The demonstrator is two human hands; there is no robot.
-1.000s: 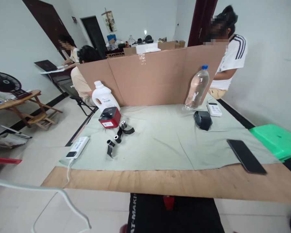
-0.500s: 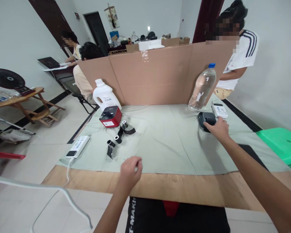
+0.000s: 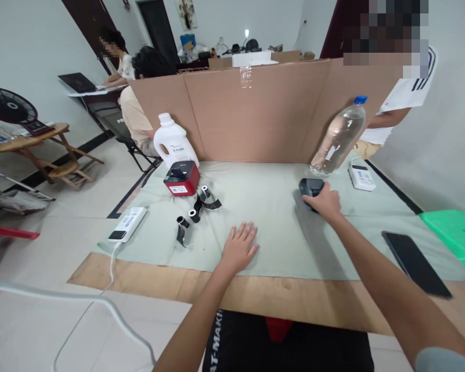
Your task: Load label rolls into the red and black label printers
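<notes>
My right hand (image 3: pixel 327 202) grips a small black box-shaped device (image 3: pixel 308 187) at the right of the cloth-covered table. What kind of device it is, I cannot make out. My left hand (image 3: pixel 240 247) lies flat near the table's front, fingers spread, with nothing in it. To the left of that hand are several small rolls (image 3: pixel 194 216) with black strips trailing from them. Behind the rolls stands a red and black boxy device (image 3: pixel 182 179) with a white label on its front.
A white jug (image 3: pixel 175 144) and a clear bottle (image 3: pixel 339 137) stand before the cardboard screen (image 3: pixel 256 116). White power banks lie at left (image 3: pixel 127 225) and right (image 3: pixel 361 177), the left one cabled. A black phone (image 3: pixel 414 262) rests at front right. A person (image 3: pixel 387 116) is behind the screen.
My right hand has brought the black device leftward, away from the right power bank. My left hand has moved right and opened from a loose curl to flat on the cloth.
</notes>
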